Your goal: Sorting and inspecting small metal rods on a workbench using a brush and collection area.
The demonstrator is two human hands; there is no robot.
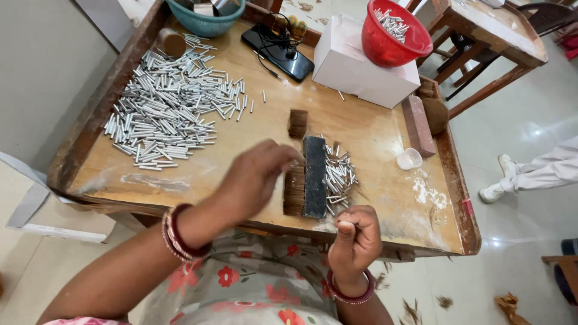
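Pinching a thin metal tube (fist curled), right hand (pixel 355 238); left hand's (pixel 256 177) blurred grip touches dark block (pixel 314 176).

- Small hand-assembly workshop, piecework setup.
- Worn wooden worktable (pixel 150 174) with raised rim, powder smears on top.
- Big heap of short metal tubes (pixel 165 108) sorted loose on it; smaller batch (pixel 340 177) beside a dark block (pixel 314 174).
- Red plastic basket (pixel 409 45) with more tubes sits on a white box (pixel 355 69); teal basket (pixel 205 24) at far edge.
- Second wooden table (pixel 500 30) behind, tiled floor (pixel 518 120), another person's leg (pixel 542 171) nearby.
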